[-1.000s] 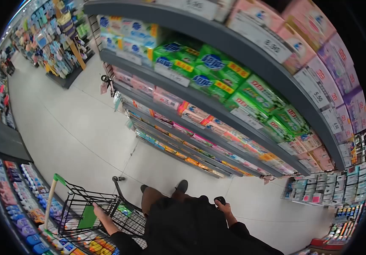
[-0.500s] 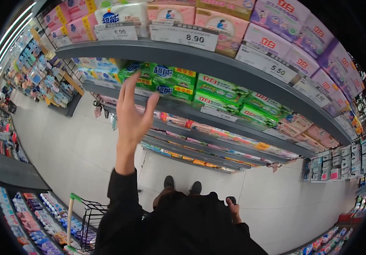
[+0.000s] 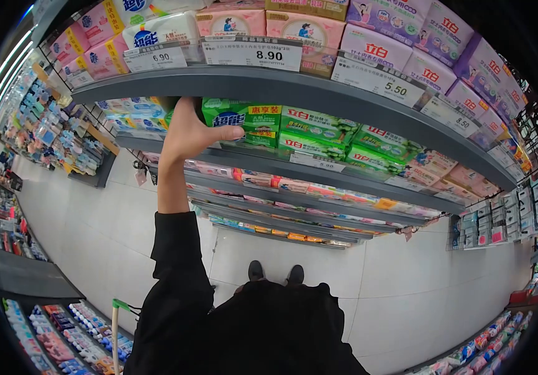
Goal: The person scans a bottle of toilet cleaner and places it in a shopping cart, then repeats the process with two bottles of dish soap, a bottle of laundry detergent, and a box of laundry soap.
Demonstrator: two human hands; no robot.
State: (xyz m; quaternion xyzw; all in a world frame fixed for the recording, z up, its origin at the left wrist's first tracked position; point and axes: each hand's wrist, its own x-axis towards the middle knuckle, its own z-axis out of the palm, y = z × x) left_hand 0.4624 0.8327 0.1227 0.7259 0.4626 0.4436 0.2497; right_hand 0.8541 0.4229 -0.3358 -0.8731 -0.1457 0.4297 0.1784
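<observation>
My left hand (image 3: 192, 134) reaches into the second shelf from the top, at the green soap packs (image 3: 228, 120) with blue lettering. Its thumb lies across the front of one pack, while the other fingers are hidden under the upper shelf edge, so its grip cannot be made out. To the right of that pack stand green and white packs (image 3: 319, 128), and to the left are blue and white packs (image 3: 132, 107). My right hand is out of view.
Above runs a grey shelf (image 3: 281, 81) with pink and purple boxes and price tags. A cart handle (image 3: 115, 331) shows at the lower left. My shoes (image 3: 295, 274) are on the pale floor. Hanging goods (image 3: 497, 219) are at the right, more shelves (image 3: 25, 275) at the left.
My left hand has gone from the cart up to the shelf and in among the green packs. My right hand and the dark object in it have left the view.
</observation>
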